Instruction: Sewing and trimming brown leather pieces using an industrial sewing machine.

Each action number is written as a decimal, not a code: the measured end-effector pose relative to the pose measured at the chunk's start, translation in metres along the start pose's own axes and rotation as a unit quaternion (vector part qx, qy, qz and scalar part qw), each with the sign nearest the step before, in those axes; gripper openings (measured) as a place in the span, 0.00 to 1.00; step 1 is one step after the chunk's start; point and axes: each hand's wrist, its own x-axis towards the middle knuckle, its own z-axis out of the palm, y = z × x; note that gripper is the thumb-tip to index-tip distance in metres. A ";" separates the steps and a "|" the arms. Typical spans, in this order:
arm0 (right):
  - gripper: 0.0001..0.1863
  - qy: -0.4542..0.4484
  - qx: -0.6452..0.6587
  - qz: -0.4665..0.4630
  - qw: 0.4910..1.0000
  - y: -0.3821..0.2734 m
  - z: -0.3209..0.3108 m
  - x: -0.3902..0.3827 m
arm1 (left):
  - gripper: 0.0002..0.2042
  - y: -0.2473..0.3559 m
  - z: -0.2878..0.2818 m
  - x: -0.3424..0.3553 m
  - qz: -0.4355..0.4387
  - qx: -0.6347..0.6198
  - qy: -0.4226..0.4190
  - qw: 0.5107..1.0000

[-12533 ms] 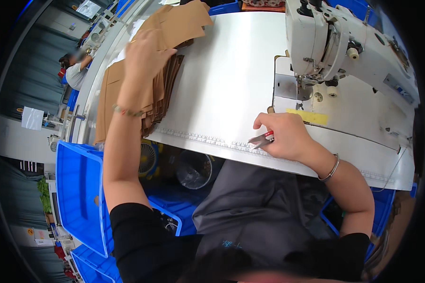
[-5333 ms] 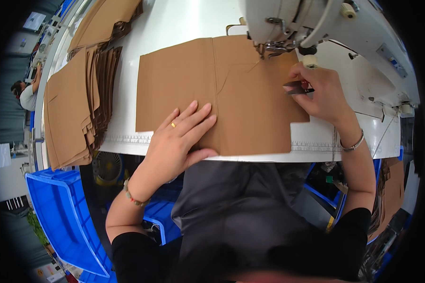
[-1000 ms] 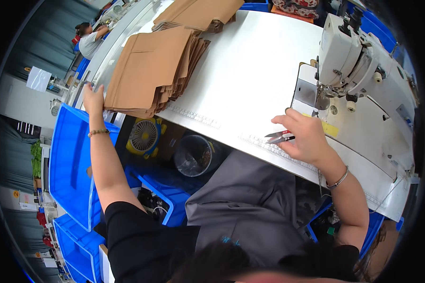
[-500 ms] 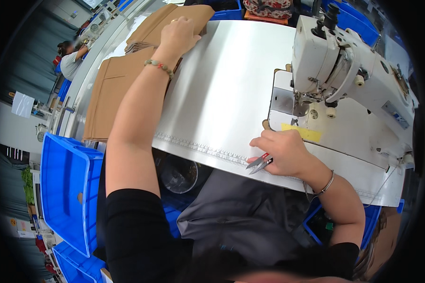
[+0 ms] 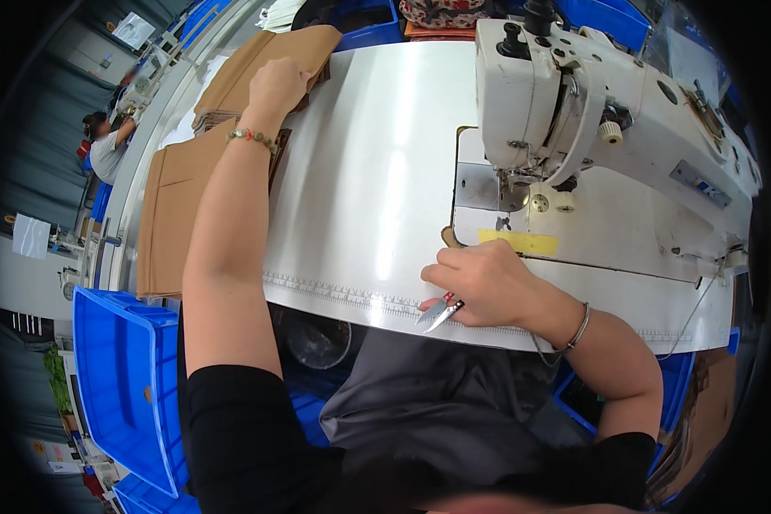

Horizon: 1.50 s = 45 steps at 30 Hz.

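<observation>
My left hand [image 5: 278, 87] reaches out to the far left, its fingers bent over the right edge of a stack of folded brown fabric pieces [image 5: 261, 56]. It grips the fabric at that edge; the fingertips are partly hidden. Nearer to me, a second stack of brown fabric [image 5: 176, 206] lies partly under my left forearm. My right hand [image 5: 493, 283] is closed around a pair of thread snips [image 5: 441, 313], whose blades stick out apart towards the lower left. This hand is by the table's front edge, just in front of the sewing machine [image 5: 565, 111].
A printed ruler strip [image 5: 360, 296] runs along the front of the white table [image 5: 343, 188]. Yellow tape [image 5: 518, 242] marks the machine bed. Blue bins [image 5: 128, 377] stand left of the table. Grey cloth [image 5: 437, 403] covers my lap. Another person [image 5: 107, 150] works far left.
The whole view has shifted, with the machine now further left. My left hand's fingers have drawn in at the stack's edge. My right hand still holds the snips near the table's front.
</observation>
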 end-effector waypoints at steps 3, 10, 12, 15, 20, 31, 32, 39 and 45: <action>0.15 -0.001 0.003 0.003 1.000 0.001 0.001 -0.002 | 0.12 0.007 0.006 -0.002 0.067 0.082 -0.045 0.993; 0.15 0.005 0.006 -0.012 1.000 -0.001 0.005 0.000 | 0.13 -0.037 -0.005 -0.001 -0.073 -0.102 0.175 0.977; 0.15 0.010 0.008 -0.016 1.000 -0.002 0.007 0.002 | 0.13 -0.050 -0.030 0.003 -0.138 -0.173 0.244 0.944; 0.16 0.021 -0.009 -0.010 1.000 0.001 0.004 -0.002 | 0.11 -0.019 -0.070 -0.012 -0.103 -0.258 0.280 0.919; 0.12 0.061 -0.041 -0.102 0.992 -0.003 -0.004 0.000 | 0.06 0.075 -0.079 -0.114 0.190 -0.138 0.122 0.964; 0.10 0.087 -0.360 -0.049 0.927 0.017 -0.010 -0.026 | 0.07 0.148 -0.071 -0.232 0.283 -0.332 -0.134 0.890; 0.10 0.087 -0.331 -0.062 0.938 0.025 -0.009 -0.030 | 0.09 0.145 -0.070 -0.233 0.293 -0.383 -0.157 0.862; 0.06 0.023 -0.255 -0.001 0.967 0.054 -0.047 -0.063 | 0.26 0.111 -0.068 -0.227 0.293 -0.223 -0.081 0.926; 0.13 0.043 -0.182 0.023 0.982 0.067 -0.042 -0.063 | 0.38 0.100 -0.080 -0.258 0.233 -0.203 -0.203 0.929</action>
